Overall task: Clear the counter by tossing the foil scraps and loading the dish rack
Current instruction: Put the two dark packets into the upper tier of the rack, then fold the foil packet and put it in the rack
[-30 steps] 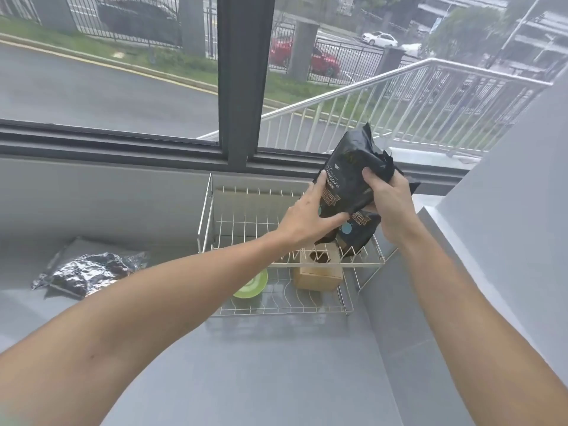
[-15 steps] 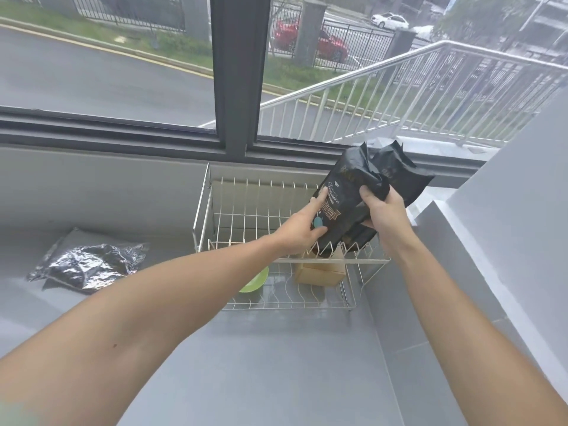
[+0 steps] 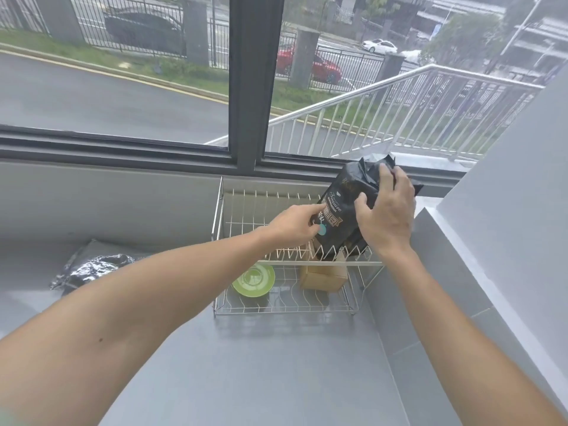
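Bag (image 3: 341, 210) base hidden by rack (image 3: 319, 263) | right hand (image 3: 388, 210) grips top | left hand (image 3: 296, 224) apparently fingertip-touching front

The right hand (image 3: 385, 215) covers the upper right of a black bag (image 3: 339, 216), hiding its crumpled top; the small print on the bag's front is too fine to read. The left hand (image 3: 295, 224) masks the bag's lower left edge. The bag's base sits behind the upper tier wires of the dish rack (image 3: 218, 216), so its contact there is unclear. A tan box (image 3: 324, 276) below is half hidden by that tier. The left forearm cuts off part of crumpled foil (image 3: 92, 267). Both arms run out of the bottom edge.
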